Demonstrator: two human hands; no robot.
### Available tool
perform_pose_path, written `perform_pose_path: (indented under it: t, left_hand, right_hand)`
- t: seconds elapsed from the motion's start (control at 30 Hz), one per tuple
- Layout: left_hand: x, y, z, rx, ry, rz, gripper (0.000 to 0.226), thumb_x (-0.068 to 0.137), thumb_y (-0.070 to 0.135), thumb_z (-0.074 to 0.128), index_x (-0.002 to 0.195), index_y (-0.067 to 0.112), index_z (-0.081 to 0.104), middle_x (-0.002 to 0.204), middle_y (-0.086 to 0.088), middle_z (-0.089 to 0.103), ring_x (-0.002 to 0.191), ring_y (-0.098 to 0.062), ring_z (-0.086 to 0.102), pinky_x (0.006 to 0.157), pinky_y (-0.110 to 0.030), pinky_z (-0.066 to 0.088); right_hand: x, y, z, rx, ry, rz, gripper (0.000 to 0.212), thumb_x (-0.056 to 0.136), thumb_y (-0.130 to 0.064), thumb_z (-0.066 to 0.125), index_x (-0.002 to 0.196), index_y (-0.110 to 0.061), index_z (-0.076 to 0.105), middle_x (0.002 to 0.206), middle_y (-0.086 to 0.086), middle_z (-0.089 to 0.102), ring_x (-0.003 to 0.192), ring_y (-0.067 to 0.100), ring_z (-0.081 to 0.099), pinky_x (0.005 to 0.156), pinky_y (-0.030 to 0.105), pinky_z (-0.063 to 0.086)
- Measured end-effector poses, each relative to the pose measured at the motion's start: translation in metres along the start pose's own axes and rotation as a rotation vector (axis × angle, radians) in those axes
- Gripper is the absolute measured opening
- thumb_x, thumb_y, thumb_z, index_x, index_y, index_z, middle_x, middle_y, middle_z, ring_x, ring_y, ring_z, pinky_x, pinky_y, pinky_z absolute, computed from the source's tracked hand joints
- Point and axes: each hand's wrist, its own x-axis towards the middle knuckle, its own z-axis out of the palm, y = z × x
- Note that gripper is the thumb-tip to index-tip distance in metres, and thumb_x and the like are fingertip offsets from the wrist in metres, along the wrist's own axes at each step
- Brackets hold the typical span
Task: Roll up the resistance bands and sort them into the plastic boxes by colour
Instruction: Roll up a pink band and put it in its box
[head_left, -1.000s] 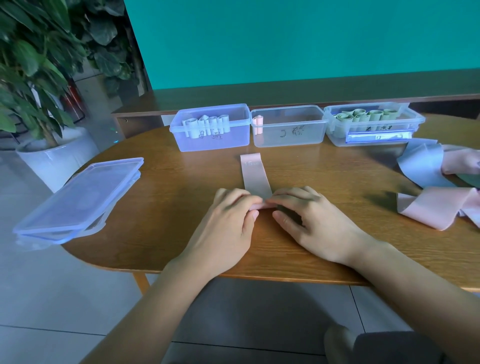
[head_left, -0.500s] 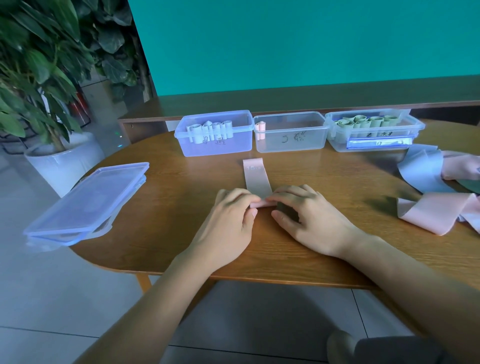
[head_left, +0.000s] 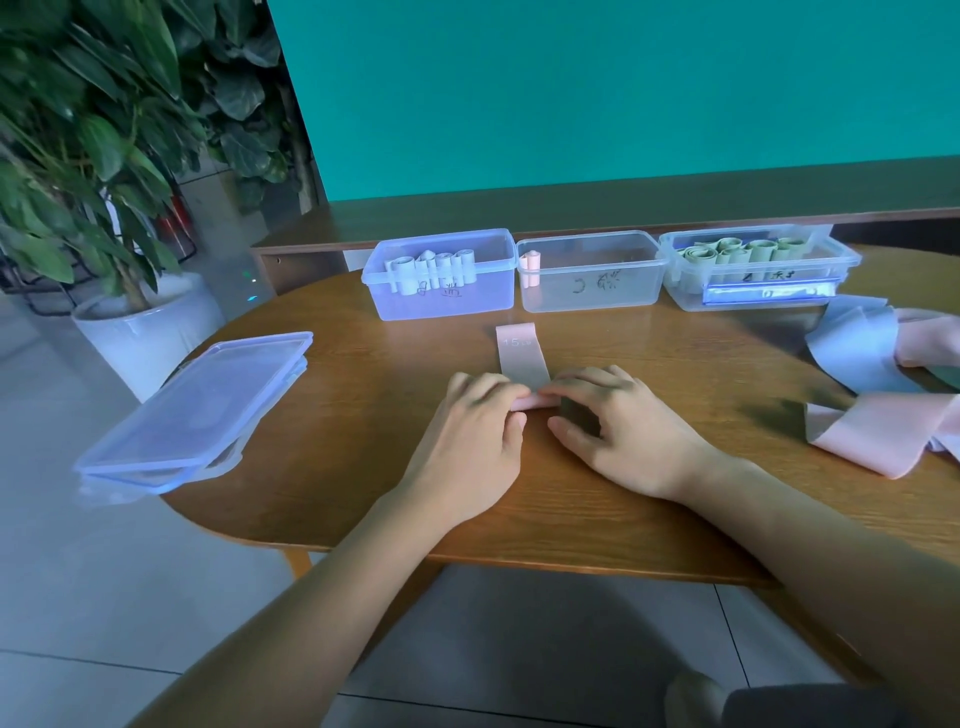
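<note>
A pink resistance band (head_left: 521, 354) lies flat on the wooden table (head_left: 363, 415), its near end wound into a small roll. My left hand (head_left: 475, 441) and my right hand (head_left: 618, 431) both pinch that roll with curled fingertips. Behind it stand three clear plastic boxes: the left box (head_left: 441, 299) holds several pale blue rolls, the middle box (head_left: 592, 291) one pink roll (head_left: 531, 266), the right box (head_left: 753, 296) several green rolls.
Loose blue bands (head_left: 857, 348) and pink bands (head_left: 883, 436) lie heaped at the table's right edge. Stacked clear lids (head_left: 197, 400) overhang the left edge. A potted plant (head_left: 104, 208) stands on the floor at left. A teal wall and a ledge run behind the boxes.
The roll has grown a little and moved away from me, so the flat part of the pink band is shorter. Both hands shifted slightly forward with it.
</note>
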Motion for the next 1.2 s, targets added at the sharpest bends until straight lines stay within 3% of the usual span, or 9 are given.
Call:
perform_pose_path:
  t: [0.33, 0.5, 0.73, 0.87, 1.07, 1.2]
  left_hand:
    - [0.015, -0.004, 0.007, 0.053, -0.009, -0.049, 0.029, 0.1, 0.022, 0.051, 0.127, 0.019, 0.062, 0.124, 0.003, 0.062, 0.114, -0.024, 0.045, 0.099, -0.043, 0.043]
    - [0.016, -0.006, 0.007, 0.016, 0.024, -0.014, 0.03, 0.099, 0.017, 0.053, 0.125, 0.025, 0.064, 0.12, 0.008, 0.062, 0.112, -0.021, 0.045, 0.099, -0.039, 0.043]
    - [0.025, -0.009, 0.008, 0.025, -0.025, -0.065, 0.029, 0.101, 0.019, 0.049, 0.127, 0.024, 0.062, 0.126, 0.007, 0.063, 0.113, -0.025, 0.043, 0.099, -0.045, 0.043]
    - [0.027, -0.01, 0.009, 0.032, 0.007, -0.059, 0.033, 0.1, 0.02, 0.052, 0.132, 0.021, 0.06, 0.131, 0.003, 0.059, 0.117, -0.025, 0.043, 0.102, -0.046, 0.042]
    - [0.028, -0.012, 0.01, 0.001, 0.016, -0.048, 0.032, 0.099, 0.019, 0.053, 0.128, 0.027, 0.062, 0.127, 0.007, 0.06, 0.114, -0.024, 0.043, 0.101, -0.042, 0.042]
    - [0.033, -0.016, 0.013, 0.041, -0.031, -0.091, 0.035, 0.102, 0.023, 0.049, 0.136, 0.025, 0.057, 0.137, 0.01, 0.056, 0.119, -0.024, 0.041, 0.104, -0.043, 0.039]
  right_hand:
    - [0.009, 0.006, 0.0, 0.005, -0.01, 0.002, 0.047, 0.093, -0.054, 0.037, 0.135, -0.043, 0.055, 0.134, -0.023, 0.053, 0.124, 0.014, 0.05, 0.106, 0.044, 0.042]
    - [0.017, 0.007, 0.0, 0.009, -0.009, 0.028, 0.05, 0.091, -0.056, 0.035, 0.134, -0.04, 0.054, 0.138, -0.02, 0.055, 0.123, 0.018, 0.051, 0.105, 0.048, 0.042]
    - [0.017, 0.007, -0.001, 0.003, 0.011, -0.006, 0.045, 0.093, -0.052, 0.039, 0.136, -0.048, 0.05, 0.141, -0.021, 0.05, 0.124, 0.017, 0.048, 0.107, 0.045, 0.041]
    - [0.022, 0.009, -0.001, -0.033, 0.004, 0.022, 0.043, 0.098, -0.044, 0.049, 0.141, -0.041, 0.05, 0.146, -0.017, 0.048, 0.126, 0.019, 0.045, 0.108, 0.045, 0.039]
    - [0.03, 0.011, 0.0, -0.042, 0.021, 0.028, 0.043, 0.098, -0.043, 0.05, 0.141, -0.038, 0.051, 0.145, -0.016, 0.05, 0.124, 0.018, 0.045, 0.107, 0.045, 0.039]
    - [0.031, 0.011, 0.0, -0.011, 0.036, -0.018, 0.04, 0.097, -0.041, 0.051, 0.136, -0.048, 0.051, 0.141, -0.019, 0.051, 0.119, 0.016, 0.046, 0.105, 0.043, 0.04]
